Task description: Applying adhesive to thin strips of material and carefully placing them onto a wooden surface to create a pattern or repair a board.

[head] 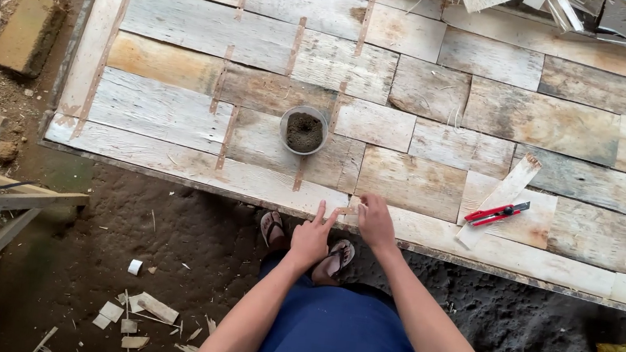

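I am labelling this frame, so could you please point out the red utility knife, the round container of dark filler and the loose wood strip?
red utility knife [496, 214], head view, middle of its handle.
round container [303, 129], head view, dark filler inside.
loose wood strip [515, 179], head view, upper part.

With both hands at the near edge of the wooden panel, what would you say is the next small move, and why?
Probably press the board end at the near edge of the panel down flat. The left hand has its fingers spread on that edge, and the right hand rests right beside it, both at the same joint. The small tub of dark filler and the red cutter lie untouched farther away.
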